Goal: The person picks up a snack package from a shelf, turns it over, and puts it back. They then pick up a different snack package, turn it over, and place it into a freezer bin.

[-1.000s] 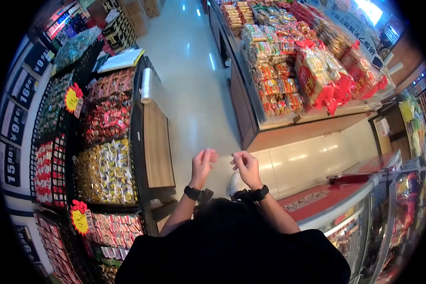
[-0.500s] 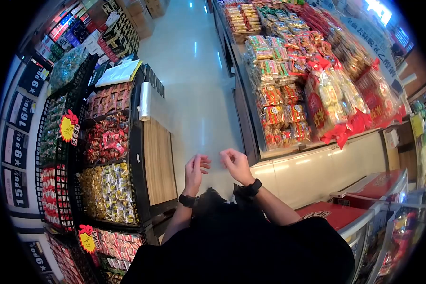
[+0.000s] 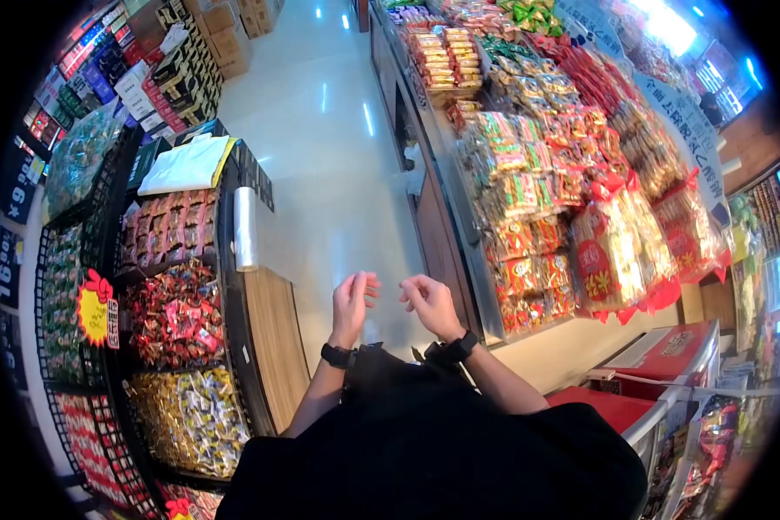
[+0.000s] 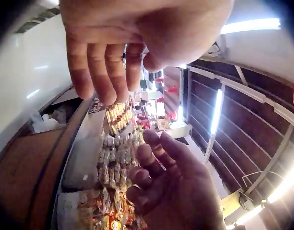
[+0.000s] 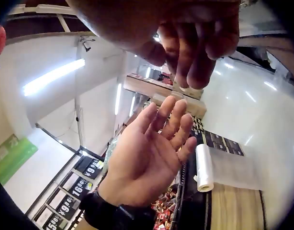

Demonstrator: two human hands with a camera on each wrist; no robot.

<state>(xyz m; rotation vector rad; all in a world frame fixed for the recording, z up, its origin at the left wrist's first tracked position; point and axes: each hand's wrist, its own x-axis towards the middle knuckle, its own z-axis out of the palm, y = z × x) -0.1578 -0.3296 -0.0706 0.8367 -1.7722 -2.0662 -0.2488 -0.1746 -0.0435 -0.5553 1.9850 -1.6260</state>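
Observation:
In the head view my left hand (image 3: 352,305) is raised in front of my body over the aisle floor, its fingers loosely bent and holding nothing. Beside it, a short gap away, is my right hand (image 3: 432,308), also without anything in it, with its fingers bent. The palms face each other. The right wrist view shows the left palm with fingers slightly spread. Nearest to the left hand is a wooden side panel (image 3: 273,338) of the candy stand; on the other side, the right hand is close to the snack counter (image 3: 485,325) in this view.
At left, bins hold wrapped red candies (image 3: 178,314) and gold candies (image 3: 191,420). A clear plastic bag roll (image 3: 245,230) hangs at the stand's edge. Bagged snacks (image 3: 529,251) cover the counter at right. A red-topped freezer (image 3: 659,355) stands lower right; cartons (image 3: 221,35) are stacked ahead.
The view has moved forward along the aisle, and the candy stand and snack counter slide lower in the picture. Both hands stay raised before the body, holding nothing.

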